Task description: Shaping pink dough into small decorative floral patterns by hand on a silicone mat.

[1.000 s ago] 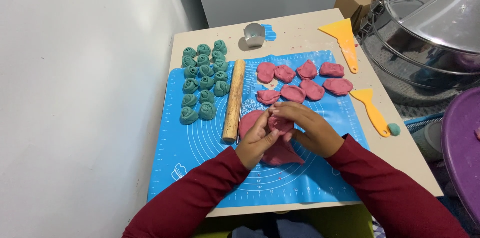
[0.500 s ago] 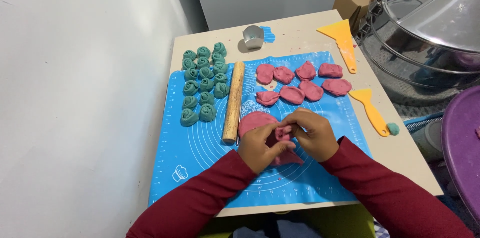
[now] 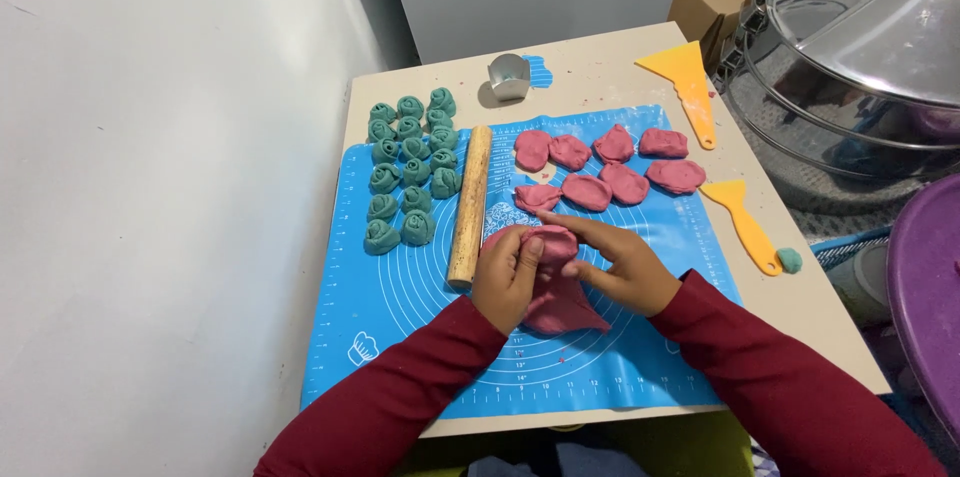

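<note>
Both my hands rest on a flat sheet of pink dough (image 3: 556,289) in the middle of a blue silicone mat (image 3: 380,297). My left hand (image 3: 506,277) cups the sheet's left edge and folds it over. My right hand (image 3: 618,263) presses on it from the right, fingers stretched across the top. A wooden rolling pin (image 3: 469,203) lies just left of my left hand. Several flattened pink dough pieces (image 3: 604,165) lie beyond my hands. Several green dough rosettes (image 3: 408,171) sit in rows at the mat's left.
Two yellow plastic scrapers (image 3: 688,87) (image 3: 741,222) lie on the beige table (image 3: 600,67) to the right, with a small green dough bit (image 3: 789,260). A metal cutter (image 3: 508,77) stands at the back. A large steel lid (image 3: 860,57) and a purple basin (image 3: 930,307) crowd the right side. A white wall runs along the left.
My hands have gone on working the pink dough sheet, gathering and folding it. My right hand's fingers now stretch flat over its top. Nothing else on the table has moved.
</note>
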